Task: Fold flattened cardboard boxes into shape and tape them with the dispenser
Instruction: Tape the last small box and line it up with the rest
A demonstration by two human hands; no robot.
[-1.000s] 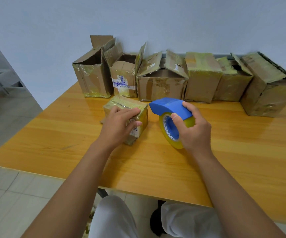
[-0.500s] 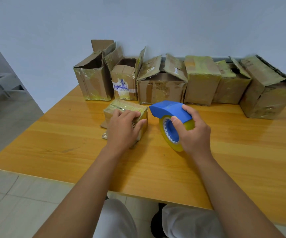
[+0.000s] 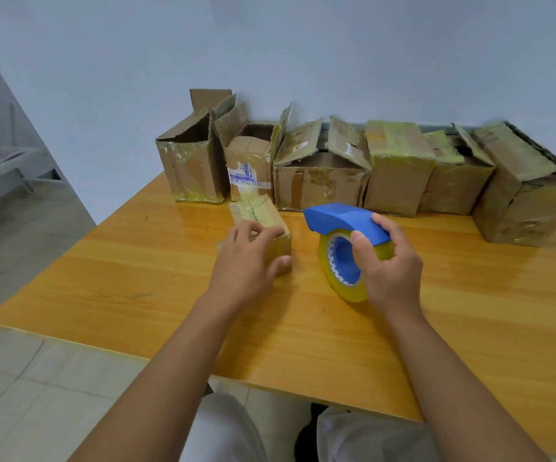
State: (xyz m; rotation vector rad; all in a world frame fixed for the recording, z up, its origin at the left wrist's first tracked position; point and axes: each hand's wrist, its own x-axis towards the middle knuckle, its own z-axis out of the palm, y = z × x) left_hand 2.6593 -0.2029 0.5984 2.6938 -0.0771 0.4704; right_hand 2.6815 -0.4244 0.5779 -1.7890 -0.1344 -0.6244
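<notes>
A small taped cardboard box [image 3: 258, 211] lies on the wooden table [image 3: 136, 281] in front of me. My left hand [image 3: 248, 261] grips its near end, fingers over the top and thumb at its right side. To the right, my right hand [image 3: 388, 265] holds the blue tape dispenser [image 3: 343, 221], fingers curled round its yellowish tape roll [image 3: 343, 288], whose lower edge is at the table top.
Several taped cardboard boxes stand in a row along the wall, from an open-topped one [image 3: 191, 168] at the left to a large one [image 3: 523, 191] at the right. The table's front edge runs near my knees, with tiled floor [image 3: 30, 395] on the left.
My left hand has turned the small box so it points away from me. The view has tilted down slightly. My right hand and the dispenser have stayed in place.
</notes>
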